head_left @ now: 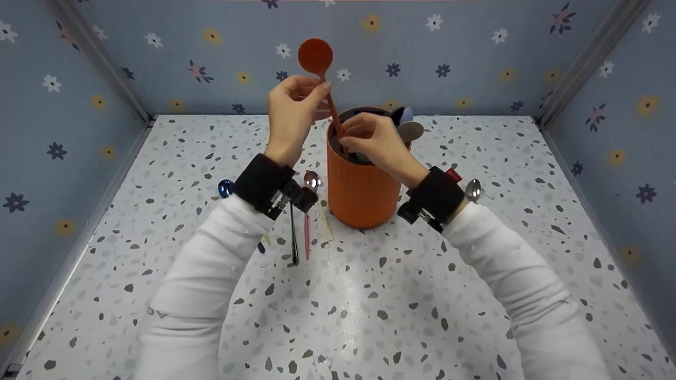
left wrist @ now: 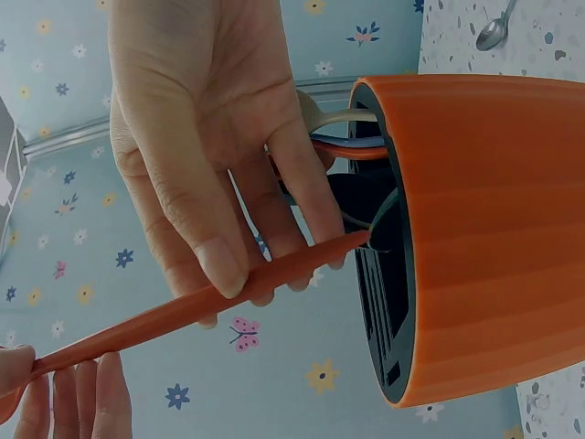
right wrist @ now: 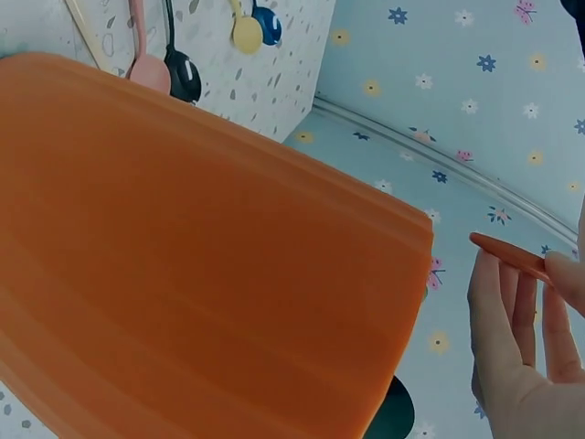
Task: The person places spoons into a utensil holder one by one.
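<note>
An orange long-handled spoon (head_left: 316, 55) stands nearly upright with its round head on top, leaning slightly left. My left hand (head_left: 293, 110) pinches its handle just under the head. Lower down, my right hand (head_left: 383, 142) pinches the same handle between thumb and fingers. The handle's lower end (left wrist: 355, 242) reaches the mouth of a ribbed orange utensil holder (head_left: 364, 195) with a dark inner liner. In the holder are a beige utensil (head_left: 411, 131), a lavender one (head_left: 406, 115), and black and green ones, partly hidden by my right hand.
Left of the holder lie a blue spoon (head_left: 226, 188), a pink spoon (head_left: 311, 181), a black spoon (right wrist: 183, 75) and a yellow spoon (right wrist: 247, 35). To the right is a silver spoon (head_left: 473, 189). Flowered panels (head_left: 369, 53) wall the speckled table (head_left: 422, 316) on three sides.
</note>
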A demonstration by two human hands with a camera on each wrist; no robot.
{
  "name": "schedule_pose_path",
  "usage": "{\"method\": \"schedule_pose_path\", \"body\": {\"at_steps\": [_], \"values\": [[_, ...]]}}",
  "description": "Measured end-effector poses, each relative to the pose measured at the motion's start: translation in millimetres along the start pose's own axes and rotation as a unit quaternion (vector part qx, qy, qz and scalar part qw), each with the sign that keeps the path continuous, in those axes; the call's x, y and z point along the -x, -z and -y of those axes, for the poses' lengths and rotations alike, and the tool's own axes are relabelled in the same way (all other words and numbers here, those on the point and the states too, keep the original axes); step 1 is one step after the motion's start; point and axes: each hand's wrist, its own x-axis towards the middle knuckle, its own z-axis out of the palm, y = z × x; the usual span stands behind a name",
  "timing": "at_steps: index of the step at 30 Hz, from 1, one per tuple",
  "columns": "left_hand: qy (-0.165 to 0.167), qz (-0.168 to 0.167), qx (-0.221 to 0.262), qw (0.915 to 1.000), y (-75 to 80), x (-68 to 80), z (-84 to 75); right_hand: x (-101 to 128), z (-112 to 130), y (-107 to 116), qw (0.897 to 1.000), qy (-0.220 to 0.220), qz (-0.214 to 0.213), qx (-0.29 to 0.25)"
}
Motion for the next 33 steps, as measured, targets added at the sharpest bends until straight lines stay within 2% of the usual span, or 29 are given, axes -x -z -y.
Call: {"method": "schedule_pose_path", "body": {"at_steps": [11, 22, 33], "values": [[0.004, -0.009, 0.043, 0.999, 0.8, -4.7, 4.0, -6.7, -3.3, -3.5, 0.998, 0.035, -0.025, 0.046], [-0.01, -0.021, 0.03, 0.9993, 3.2, -5.9, 14.2, -10.0, -11.5, -7.7, 0.995, 0.035, -0.048, 0.078], [-0.028, -0.009, 0.025, 0.9992, 8.2, -6.3, 24.4, -10.6, -12.0, -12.6, 0.994, 0.025, -0.072, 0.075]]}}
